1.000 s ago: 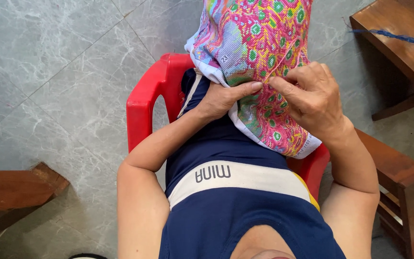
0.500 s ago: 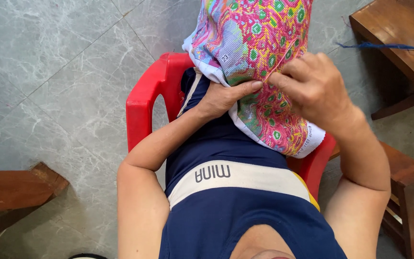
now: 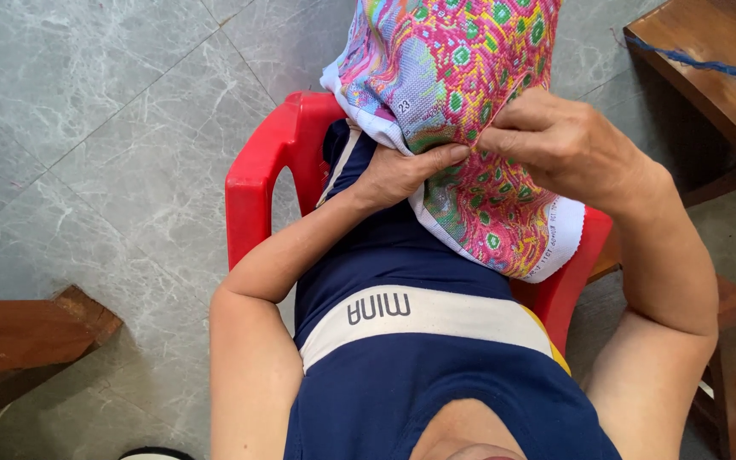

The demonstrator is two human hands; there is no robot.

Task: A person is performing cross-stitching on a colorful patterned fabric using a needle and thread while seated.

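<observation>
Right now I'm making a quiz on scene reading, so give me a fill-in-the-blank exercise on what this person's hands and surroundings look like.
1. Both hands hold a colourful embroidered ____ with a white edge.
2. The person sits on a plastic chair whose colour is ____.
3. The left hand grips the piece from below, while the ____ hand pinches it from above.
4. The floor is laid with grey ____.

Missing words: cloth; red; right; tiles
</observation>
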